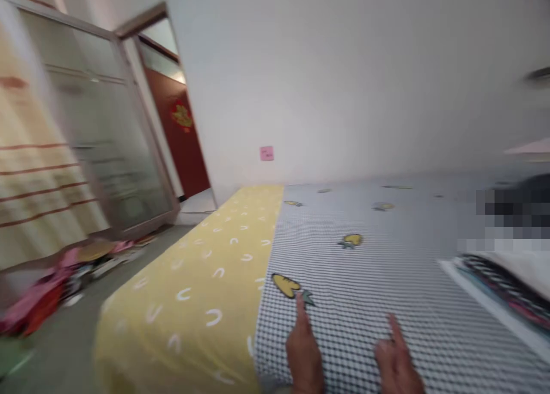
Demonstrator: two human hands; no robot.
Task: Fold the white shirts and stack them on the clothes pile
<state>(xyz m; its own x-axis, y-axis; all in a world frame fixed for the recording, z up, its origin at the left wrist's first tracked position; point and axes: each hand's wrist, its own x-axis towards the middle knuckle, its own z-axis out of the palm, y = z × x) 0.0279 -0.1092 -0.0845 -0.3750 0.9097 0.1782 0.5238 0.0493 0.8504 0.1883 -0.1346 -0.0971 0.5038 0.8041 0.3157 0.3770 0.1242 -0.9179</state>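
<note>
A bed sheet point(318, 251) with a yellow border point(206, 279) and a dark-and-white check covers the broad bed in front of me. My left hand point(304, 354) is over the checked part, its index finger stretched toward a printed yellow pineapple-like motif point(284, 285). To the right, my right hand point(396, 357) also has its index finger extended over the check. Both hands look free of any object, with the other fingers partly curled and hard to see. Whether the fingertips touch the cloth I cannot tell.
Folded cloths point(507, 291) lie stacked on the bed at right, beside a pixelated patch. A pink note point(266, 153) is on the white wall. At left are a glass door point(98, 113), a curtain point(38, 176) and scattered things point(55, 285) on the floor.
</note>
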